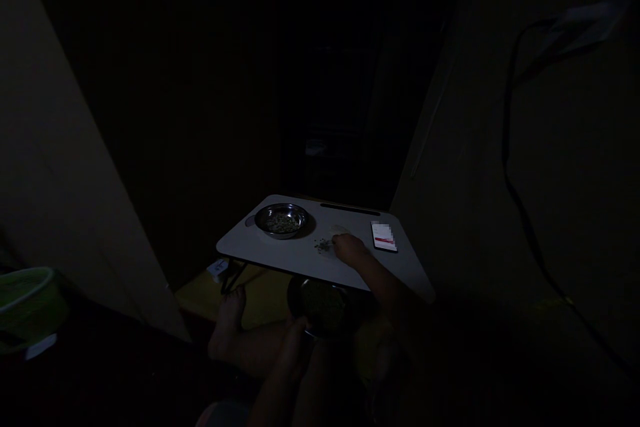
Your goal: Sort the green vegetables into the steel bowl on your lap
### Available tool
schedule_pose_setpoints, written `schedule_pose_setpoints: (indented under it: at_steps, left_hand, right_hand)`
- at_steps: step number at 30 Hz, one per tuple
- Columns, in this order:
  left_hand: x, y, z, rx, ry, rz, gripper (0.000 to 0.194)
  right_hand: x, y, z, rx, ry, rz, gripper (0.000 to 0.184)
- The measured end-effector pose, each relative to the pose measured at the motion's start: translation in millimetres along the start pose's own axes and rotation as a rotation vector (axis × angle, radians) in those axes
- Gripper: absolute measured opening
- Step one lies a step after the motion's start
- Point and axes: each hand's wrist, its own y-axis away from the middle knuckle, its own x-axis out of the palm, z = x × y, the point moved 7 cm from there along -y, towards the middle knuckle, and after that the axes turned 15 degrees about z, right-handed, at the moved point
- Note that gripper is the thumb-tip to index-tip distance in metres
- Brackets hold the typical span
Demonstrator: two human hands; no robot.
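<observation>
On the white folding table (285,257), my right hand (350,249) rests with its fingers drawn together beside a small scatter of green bits (323,246). What the fingers hold, if anything, is too dark to make out. A pale flat patch (339,230) lies just beyond that hand. Below the table's near edge, my left hand (297,328) grips the rim of a dark round bowl (311,331) with green contents (324,303). A shiny metal bowl (283,235), holding pale and green pieces, stands on the table's left side.
A phone (385,237) with a lit screen lies on the table's right side. A bare foot (231,312) is near the folding leg (233,277) and a small white box (219,269). Far left is a green basket (30,303). A black cable (506,140) hangs at right.
</observation>
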Motion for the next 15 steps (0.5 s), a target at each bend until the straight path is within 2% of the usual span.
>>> schedule_pose_setpoints:
  at_steps: [8,15]
  left_hand:
    - [-2.1,0.5,-4.0,-0.028,-0.055,0.059,0.014]
    - [-4.5,-2.1,-3.8,-0.018,-0.066,0.032,0.025]
  right_hand:
    - [2.7,-0.5,-3.7,-0.009,0.01,-0.012,0.03]
    - [3.3,-2.6,-0.6,-0.037,0.027,-0.031,0.029]
